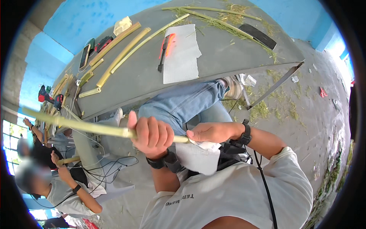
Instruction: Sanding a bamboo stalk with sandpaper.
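A long, pale green bamboo stick crosses in front of my body, its far end pointing left. My left hand is wrapped round it near a node, thumb raised. At the stick's near end, my right hand pinches a white, paper-like sheet against the bamboo. The sheet's lower part hangs over my lap. Part of the stick's end is hidden by my right fingers and the sheet.
On the grey table lie several bamboo pieces, an orange-and-black utility knife on a torn white sheet, a phone and a black slab. Shavings litter the floor. Another person sits at left among black cables.
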